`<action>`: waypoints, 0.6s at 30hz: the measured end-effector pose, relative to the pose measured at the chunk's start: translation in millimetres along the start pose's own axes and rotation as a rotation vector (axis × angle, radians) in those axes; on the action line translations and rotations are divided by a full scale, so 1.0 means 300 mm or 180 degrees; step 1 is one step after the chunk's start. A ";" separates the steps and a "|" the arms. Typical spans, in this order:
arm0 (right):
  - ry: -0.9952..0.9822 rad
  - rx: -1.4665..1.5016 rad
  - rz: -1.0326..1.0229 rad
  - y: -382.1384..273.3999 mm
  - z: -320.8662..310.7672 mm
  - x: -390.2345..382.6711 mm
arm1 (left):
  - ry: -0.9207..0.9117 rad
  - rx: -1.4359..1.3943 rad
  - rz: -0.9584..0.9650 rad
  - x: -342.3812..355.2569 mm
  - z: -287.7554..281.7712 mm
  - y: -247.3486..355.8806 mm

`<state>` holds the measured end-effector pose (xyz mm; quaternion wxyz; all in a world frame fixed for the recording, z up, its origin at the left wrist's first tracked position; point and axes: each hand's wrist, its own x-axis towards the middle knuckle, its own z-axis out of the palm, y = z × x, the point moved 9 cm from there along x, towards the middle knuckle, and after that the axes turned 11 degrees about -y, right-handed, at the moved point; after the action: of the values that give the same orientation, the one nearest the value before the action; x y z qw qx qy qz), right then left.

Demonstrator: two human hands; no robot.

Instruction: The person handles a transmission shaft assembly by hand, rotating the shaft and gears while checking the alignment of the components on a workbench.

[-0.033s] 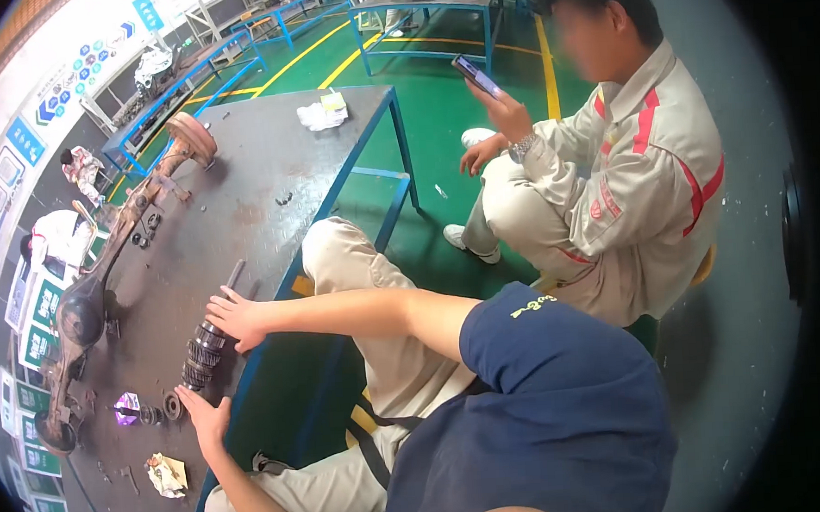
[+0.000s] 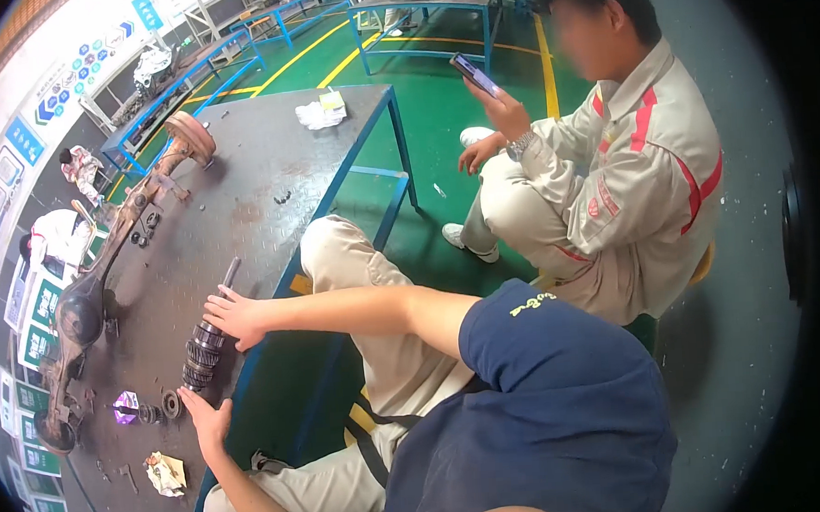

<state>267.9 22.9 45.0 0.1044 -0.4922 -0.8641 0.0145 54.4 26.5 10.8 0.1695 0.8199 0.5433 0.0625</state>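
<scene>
A dark gear shaft (image 2: 200, 358) with several stacked gears lies on the metal table, its thin bare end pointing away to the upper right. My right hand (image 2: 237, 317) lies across the upper part of the gear stack, fingers stretched and spread over it. By the other end of the shaft is my left hand (image 2: 209, 420), its fingertips at the lowest gear and its thumb apart from the fingers. Whether that hand bears any of the shaft's weight I cannot tell. A loose gear ring (image 2: 171, 404) and a smaller toothed part (image 2: 149, 414) sit just left of my left fingertips.
A long rusty axle housing (image 2: 81, 320) runs along the table's far side. Near me lie a purple packet (image 2: 126, 408) and crumpled paper (image 2: 166, 475); white paper (image 2: 321, 114) is at the table's far end (image 2: 263, 111). A seated person (image 2: 610, 171) on the right holds a phone.
</scene>
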 end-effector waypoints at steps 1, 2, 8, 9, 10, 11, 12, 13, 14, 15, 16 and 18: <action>-0.0010 -0.0091 -0.0001 -0.005 -0.005 -0.011 | -0.0195 0.0012 0.0040 -0.019 0.013 -0.002; -0.0022 -0.0188 -0.0003 -0.011 -0.011 -0.022 | -0.0386 0.0019 0.0082 -0.042 0.023 -0.006; -0.0670 -0.0271 0.0073 0.001 0.009 0.016 | -0.0352 -0.0009 -0.0054 -0.046 -0.030 -0.054; -0.0693 -0.0271 0.0072 -0.002 0.016 0.017 | -0.0100 0.0067 -0.0056 -0.022 -0.043 -0.047; -0.0680 -0.0168 0.0119 0.001 0.021 0.017 | 0.0149 0.0145 -0.0062 -0.011 -0.055 -0.042; -0.0667 -0.0060 0.0167 0.002 0.028 0.016 | 0.0180 0.0476 -0.0141 -0.006 -0.057 -0.043; -0.0670 -0.0052 0.0196 0.020 0.045 0.019 | 0.0162 0.0478 -0.0117 0.011 -0.072 -0.016; -0.0500 -0.0046 0.0200 0.034 0.045 0.024 | 0.0124 0.0637 -0.0168 0.026 -0.081 0.001; -0.0332 -0.0039 0.0207 0.048 0.046 0.026 | 0.0082 0.0798 -0.0218 0.044 -0.081 0.014; -0.0240 -0.0009 0.0192 0.052 0.052 0.042 | 0.0155 0.0699 -0.0072 0.055 -0.090 0.016; -0.0134 0.0041 0.0092 0.052 0.043 0.052 | 0.0138 0.0706 -0.0090 0.070 -0.079 -0.009; -0.0022 0.0040 0.0023 0.032 0.042 0.078 | 0.0054 0.0317 -0.0137 0.101 -0.036 -0.058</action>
<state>262.1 48.8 35.4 0.1045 -0.4946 -0.8625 0.0220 48.2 62.5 12.4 0.1252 0.8149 0.5646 0.0386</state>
